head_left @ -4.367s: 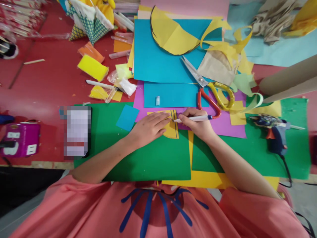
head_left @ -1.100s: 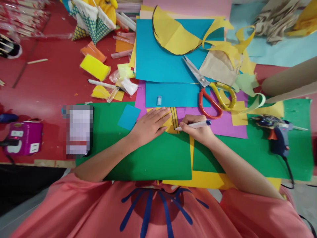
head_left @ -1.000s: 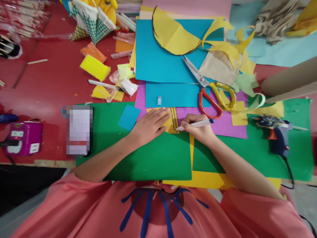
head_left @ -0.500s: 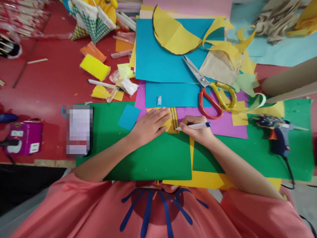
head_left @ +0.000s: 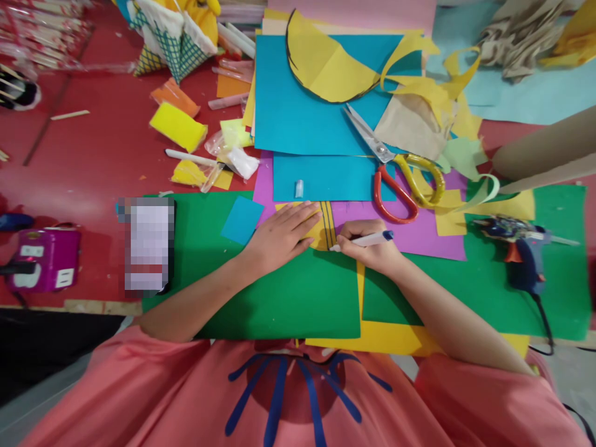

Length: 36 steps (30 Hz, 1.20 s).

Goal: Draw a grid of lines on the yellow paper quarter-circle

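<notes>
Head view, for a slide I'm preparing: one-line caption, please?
The left hand lies on yellow paper; the right hand holds a marker at its dark lines.

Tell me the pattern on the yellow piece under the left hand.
The yellow piece bears dark parallel lines near its right edge (head view).

From the wearer's head, one camera looks forward and down at the nearby red tabletop [head_left: 102,143].
</notes>
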### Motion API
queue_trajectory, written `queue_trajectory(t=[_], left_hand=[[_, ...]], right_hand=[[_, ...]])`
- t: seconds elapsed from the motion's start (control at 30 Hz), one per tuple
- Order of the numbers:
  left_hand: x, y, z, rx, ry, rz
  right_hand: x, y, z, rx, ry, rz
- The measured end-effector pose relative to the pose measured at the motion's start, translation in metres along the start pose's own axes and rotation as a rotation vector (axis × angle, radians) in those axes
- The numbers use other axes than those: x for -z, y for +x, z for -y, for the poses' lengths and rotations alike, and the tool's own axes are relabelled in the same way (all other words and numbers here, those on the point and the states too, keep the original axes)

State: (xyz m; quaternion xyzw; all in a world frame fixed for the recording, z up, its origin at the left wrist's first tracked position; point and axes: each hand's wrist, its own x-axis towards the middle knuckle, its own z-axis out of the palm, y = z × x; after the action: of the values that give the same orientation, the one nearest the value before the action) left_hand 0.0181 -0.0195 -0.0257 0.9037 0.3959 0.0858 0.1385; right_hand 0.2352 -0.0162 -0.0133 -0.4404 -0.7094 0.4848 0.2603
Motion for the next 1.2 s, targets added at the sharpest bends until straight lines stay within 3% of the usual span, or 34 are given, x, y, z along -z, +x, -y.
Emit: queue_trajectory(t=[0.2,0.33,0.5,0.73,1.2], left_hand=[[-0.001,-0.001,0.0,-0.003,-0.008,-0.013],[-0.001,0.0,0.001,-0.014,-0.013,-0.011],[0.0,-0.003,-0.003,-0.107,0.002,0.026],[0.001,-0.008,-0.01,-0.235,0.037,0.035],[0.002,-0.006,-0.009,-0.202,0.038,0.02]], right_hand=[[0.004,0.002,0.003,-0.076,0.118,-0.008],[0.009,0.005,0.0,-0.219,0.406,-0.186],[0.01,0.008,-0.01,-0.211,0.599,-0.31],[0.006,0.006,-0.008,-0.182,0.382,-0.41],[0.003,0.008,-0.005,-0.142,0.158,-0.293]])
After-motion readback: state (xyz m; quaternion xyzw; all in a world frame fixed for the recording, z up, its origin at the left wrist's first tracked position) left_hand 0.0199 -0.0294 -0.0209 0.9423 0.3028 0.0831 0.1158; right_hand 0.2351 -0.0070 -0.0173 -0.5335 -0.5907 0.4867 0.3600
